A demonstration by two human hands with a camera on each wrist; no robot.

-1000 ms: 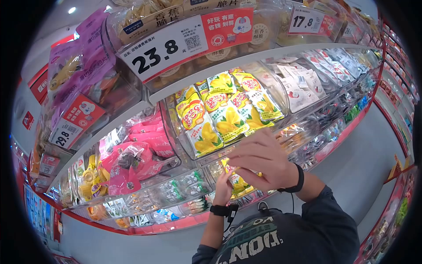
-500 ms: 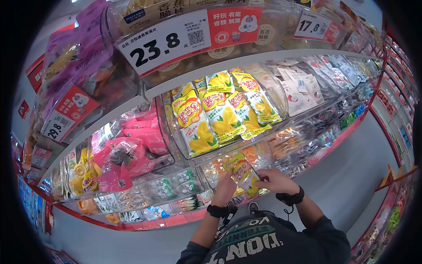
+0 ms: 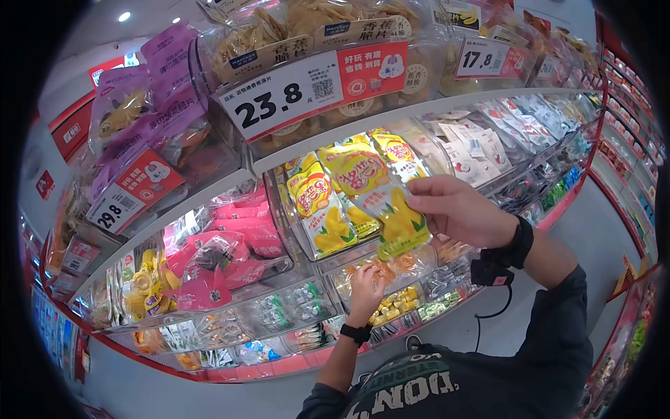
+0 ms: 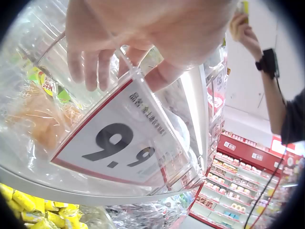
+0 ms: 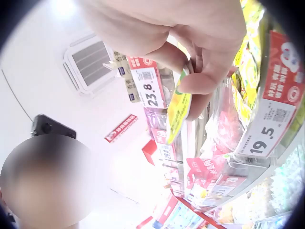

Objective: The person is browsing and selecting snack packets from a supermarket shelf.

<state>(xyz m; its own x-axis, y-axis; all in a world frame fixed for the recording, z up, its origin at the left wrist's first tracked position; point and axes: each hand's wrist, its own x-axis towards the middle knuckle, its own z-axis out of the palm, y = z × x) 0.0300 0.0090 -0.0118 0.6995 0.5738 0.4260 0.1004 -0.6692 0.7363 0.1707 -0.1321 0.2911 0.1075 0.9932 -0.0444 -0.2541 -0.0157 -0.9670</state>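
Observation:
My right hand [image 3: 457,213] pinches a yellow-and-white mango snack packet [image 3: 385,206] by its right edge, thumb on the front face. It hangs tilted in front of a bin of matching packets [image 3: 317,213] and overlaps them in the head view. From the right wrist, the packet [image 5: 178,117] shows nearly edge-on between thumb and fingers. Lower down, my left hand [image 3: 367,288] is at the front of a bin of orange snacks [image 3: 405,264]. In the left wrist view its relaxed fingers [image 4: 105,64] hang by the clear front panel, above a 9.9 price card [image 4: 119,143].
Left of the yellow packets is a bin of pink bags [image 3: 230,244]. Above runs a shelf of banana chips with a 23.8 price card [image 3: 279,105]. Pale packets [image 3: 474,143] fill the bin to the right. Yellow-wrapped sweets [image 3: 398,304] lie on a lower tier. A cable [image 3: 479,328] dangles from my right wrist.
Half a second ago both hands held the packet low by the lower bins. Since then my right hand has raised it in front of the yellow packets, and my left hand has let go.

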